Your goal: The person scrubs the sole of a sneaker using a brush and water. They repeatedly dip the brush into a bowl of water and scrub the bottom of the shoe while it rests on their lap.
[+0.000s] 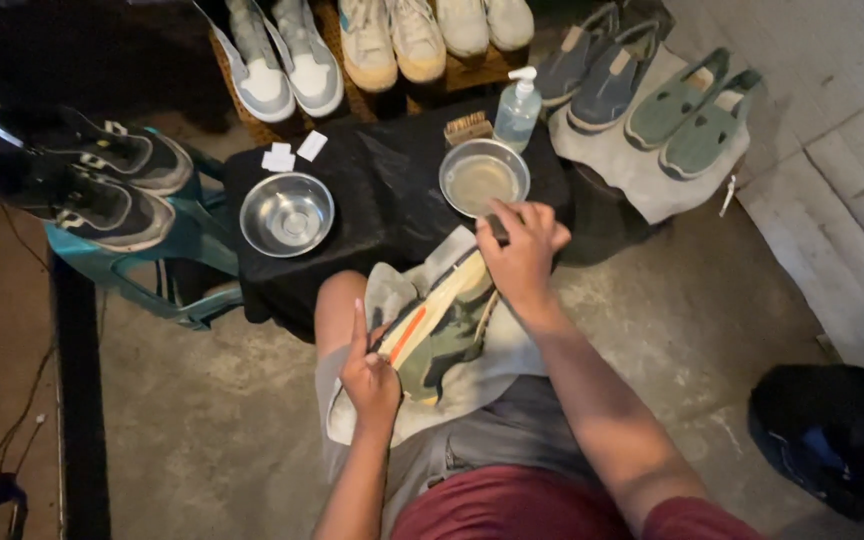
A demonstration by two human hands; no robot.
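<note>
- A small shoe-cleaning workspace, makeshift, on a bare concrete floor [712,300]
- Far side: pairs of sneakers lined up on a wooden rack [452,75], with grey slip-ons [692,105] on a cloth at far right
- Middle: a low table draped in black cloth [392,190] carrying two steel bowls [287,213], a pump bottle [518,108] and a bristle brush [468,128]
- Left: dark trainers [92,180] resting on a teal metal stand [182,250]
- Near: a shoe [442,330] lies on a cloth over the seated person's lap
</note>
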